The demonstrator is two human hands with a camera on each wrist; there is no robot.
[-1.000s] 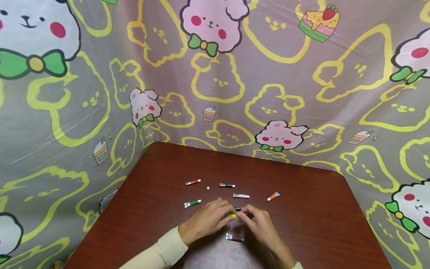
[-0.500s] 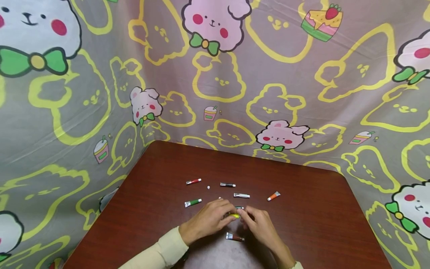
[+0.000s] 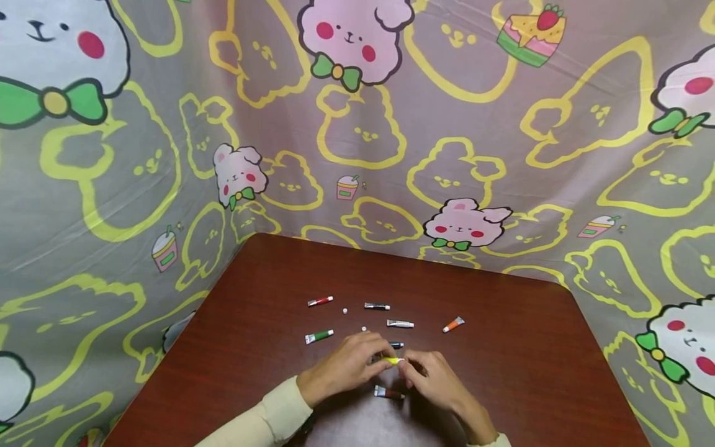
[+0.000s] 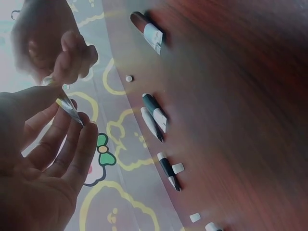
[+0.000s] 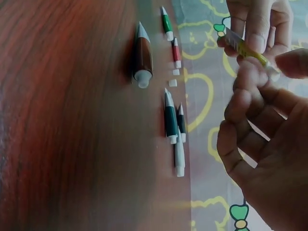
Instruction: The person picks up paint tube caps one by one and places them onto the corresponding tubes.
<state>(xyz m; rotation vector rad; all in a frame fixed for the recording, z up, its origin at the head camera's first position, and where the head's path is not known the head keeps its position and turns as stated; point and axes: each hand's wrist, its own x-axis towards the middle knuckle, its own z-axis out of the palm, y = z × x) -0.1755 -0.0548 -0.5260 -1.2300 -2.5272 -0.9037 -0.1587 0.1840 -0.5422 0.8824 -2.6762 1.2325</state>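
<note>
Above the table, my left hand (image 3: 347, 364) pinches a small yellow paint tube (image 3: 392, 360) between thumb and fingers. Its silver crimped end (image 4: 72, 114) points toward the left palm in the left wrist view. At the other end is a white cap (image 5: 273, 73), with the thumb and index finger of my right hand (image 3: 434, 376) around it. Below the hands lies a brown paint tube (image 3: 389, 393). A dark teal tube (image 3: 397, 345) lies just beyond the fingers, partly hidden in the head view.
Farther back on the brown table (image 3: 503, 347) lie white (image 3: 400, 324), black (image 3: 377, 307), red (image 3: 320, 302), green (image 3: 319, 336) and orange (image 3: 453, 325) tubes. Two small white caps (image 3: 344, 311) lie loose among them. A patterned cloth (image 3: 368, 186) hangs behind the table.
My right fingers have shifted around the tube's capped end, and its white tip now shows in the head view. The left hand keeps its pinch in nearly the same place.
</note>
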